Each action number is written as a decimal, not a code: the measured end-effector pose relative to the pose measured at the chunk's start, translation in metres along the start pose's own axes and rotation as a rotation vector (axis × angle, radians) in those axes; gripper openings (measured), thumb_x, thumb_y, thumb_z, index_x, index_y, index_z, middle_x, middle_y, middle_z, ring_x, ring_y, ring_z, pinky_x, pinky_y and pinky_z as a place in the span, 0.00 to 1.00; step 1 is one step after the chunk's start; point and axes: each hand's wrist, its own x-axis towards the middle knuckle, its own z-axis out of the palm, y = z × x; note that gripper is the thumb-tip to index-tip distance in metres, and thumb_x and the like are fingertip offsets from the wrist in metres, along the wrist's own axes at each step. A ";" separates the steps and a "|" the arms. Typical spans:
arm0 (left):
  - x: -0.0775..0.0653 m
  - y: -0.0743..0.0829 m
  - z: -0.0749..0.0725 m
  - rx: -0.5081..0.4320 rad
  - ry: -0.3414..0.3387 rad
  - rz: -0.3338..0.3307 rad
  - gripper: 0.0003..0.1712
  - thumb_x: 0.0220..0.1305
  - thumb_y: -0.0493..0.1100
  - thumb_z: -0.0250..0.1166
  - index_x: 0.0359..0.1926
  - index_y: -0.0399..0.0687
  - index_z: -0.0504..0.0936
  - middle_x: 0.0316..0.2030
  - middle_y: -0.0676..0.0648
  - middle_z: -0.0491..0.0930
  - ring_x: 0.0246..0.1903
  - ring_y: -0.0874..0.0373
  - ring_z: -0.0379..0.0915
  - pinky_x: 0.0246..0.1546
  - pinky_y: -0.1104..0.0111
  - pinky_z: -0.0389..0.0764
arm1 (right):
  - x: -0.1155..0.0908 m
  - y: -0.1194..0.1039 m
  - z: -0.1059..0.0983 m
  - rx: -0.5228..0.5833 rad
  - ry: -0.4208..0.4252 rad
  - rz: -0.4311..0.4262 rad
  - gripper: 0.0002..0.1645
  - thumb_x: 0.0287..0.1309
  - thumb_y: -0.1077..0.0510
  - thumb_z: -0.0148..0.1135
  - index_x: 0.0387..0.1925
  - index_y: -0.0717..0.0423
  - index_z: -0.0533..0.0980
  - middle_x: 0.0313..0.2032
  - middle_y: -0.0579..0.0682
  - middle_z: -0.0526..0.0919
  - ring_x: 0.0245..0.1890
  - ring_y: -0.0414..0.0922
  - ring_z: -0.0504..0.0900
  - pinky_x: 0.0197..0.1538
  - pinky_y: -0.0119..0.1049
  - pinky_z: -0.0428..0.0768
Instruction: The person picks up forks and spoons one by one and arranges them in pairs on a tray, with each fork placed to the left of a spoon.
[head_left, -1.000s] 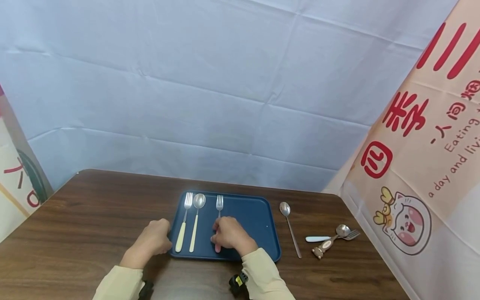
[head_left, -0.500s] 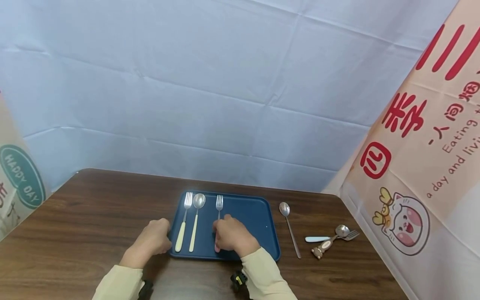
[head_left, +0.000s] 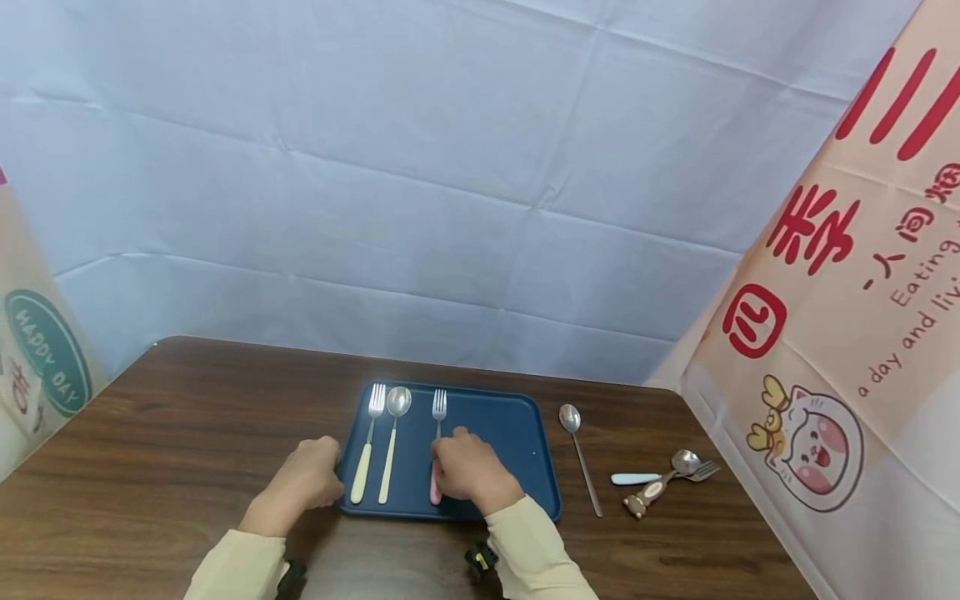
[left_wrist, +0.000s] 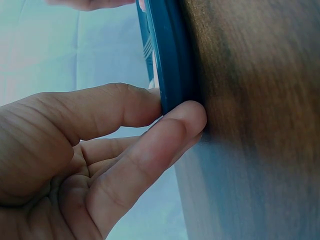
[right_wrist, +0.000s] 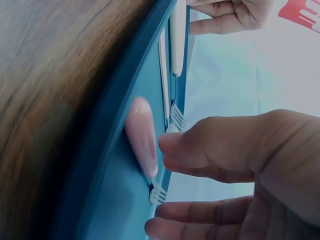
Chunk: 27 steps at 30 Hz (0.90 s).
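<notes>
Got a navy blue tray [head_left: 495, 442] sitting flat on a dark wood-grain table [head_left: 225, 417], with cutlery both on it and off to the right. Over at the tray's left edge, near the front corner: a left hand [head_left: 303, 479], pinching the rim, thumb on the rim and fingers against the outer side. Over the middle of the tray: a right hand [head_left: 472, 471], fingers loosely bent, thumb and index tips close together with a wider gap down to the lower fingers, right beside the pink-handled fork [right_wrist: 142, 137] rather than round it. Can't tell about any light fingertip contact there. As for that fork, lying on the tray just left of centre, tines away from the person, handle toward the near edge. Left of it, roughly parallel, a cream-handled spoon [head_left: 387, 467] and then a pale-yellow-handled fork [head_left: 362, 473], both on the tray too. On the bare table just right of the tray, a plain steel spoon [head_left: 570, 417], bowl at the far end. Farther right, a light-blue-handled fork [head_left: 635, 478] crossed with a spoon with a brown bear handle [head_left: 654, 489]. Behind everything, a creased pale-blue sheet [head_left: 405, 208].
</notes>
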 end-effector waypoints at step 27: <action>-0.001 0.000 0.000 0.009 0.001 0.017 0.09 0.43 0.26 0.61 0.19 0.38 0.70 0.16 0.45 0.69 0.14 0.56 0.65 0.15 0.68 0.66 | -0.025 0.055 -0.007 0.017 0.013 0.082 0.19 0.46 0.63 0.66 0.44 0.62 0.78 0.37 0.57 0.76 0.35 0.49 0.75 0.37 0.44 0.76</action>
